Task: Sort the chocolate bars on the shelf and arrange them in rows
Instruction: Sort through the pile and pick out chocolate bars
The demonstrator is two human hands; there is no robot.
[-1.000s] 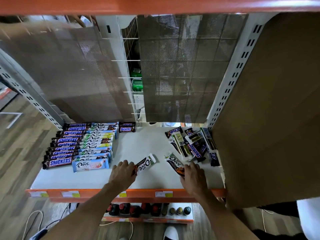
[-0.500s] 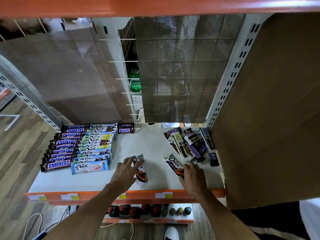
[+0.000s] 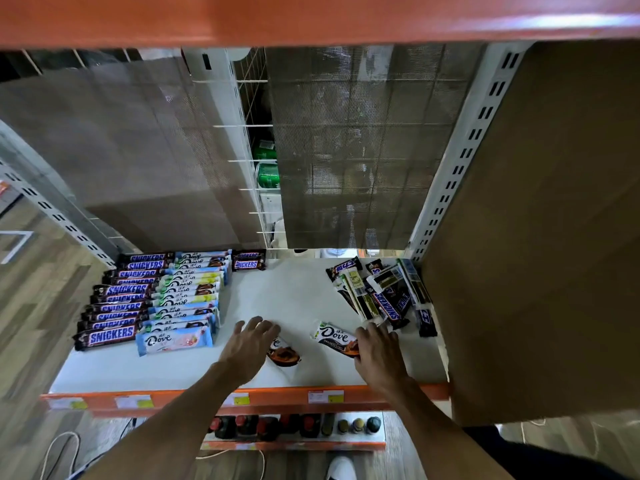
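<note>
Head view, nearest first: the left hand (image 3: 250,344) lies flat, fingers spread, grip open over a dark Dove bar (image 3: 284,355) on the white shelf (image 3: 298,299). The right hand (image 3: 377,351) rests on the end of a second Dove bar (image 3: 334,339); whether it grips, I cannot tell. Farther left stand a Snickers row (image 3: 116,299) and a Dove row (image 3: 187,299); far right, a mixed pile (image 3: 381,292).

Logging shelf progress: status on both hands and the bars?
Left hand open, over a brown-ended white Dove bar. Right hand resting on a second white Dove bar, grip unclear. Jumbled pile of bars unsorted at right. Nothing blocking.
</note>
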